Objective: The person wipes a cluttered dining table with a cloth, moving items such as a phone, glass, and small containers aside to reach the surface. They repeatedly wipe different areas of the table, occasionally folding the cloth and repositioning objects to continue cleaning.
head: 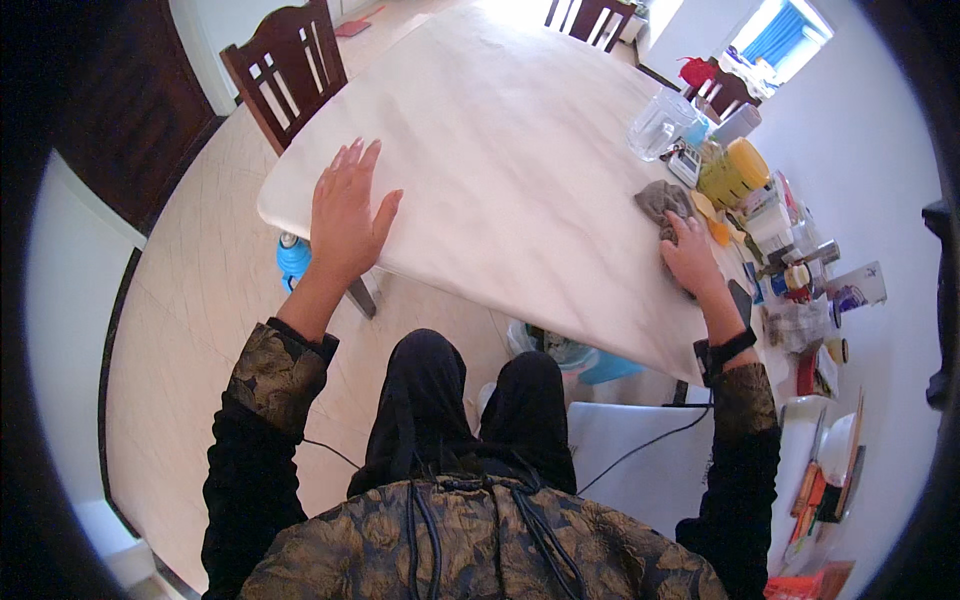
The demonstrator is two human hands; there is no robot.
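My left hand (347, 214) is spread, fingers apart and palm down, over the near left corner of a pale marble-patterned table (510, 165); whether it touches the surface I cannot tell. Nothing is in it. On the table's right side, my right hand (688, 251) rests on a crumpled grey-brown cloth (663, 201), its fingers on the near part of the fabric. A clear glass mug (660, 124) stands beyond the cloth. Just right of it are orange and yellow pieces (709, 214) and a jar with a yellow lid (733, 172).
Jars, packets and small containers crowd the table's right edge along the wall. A dark wooden chair (289, 71) stands at the left, with a blue bottle (292, 259) below the table edge. A bin with a plastic liner (566, 351) is under the table. A white surface (637, 450) lies near my right arm.
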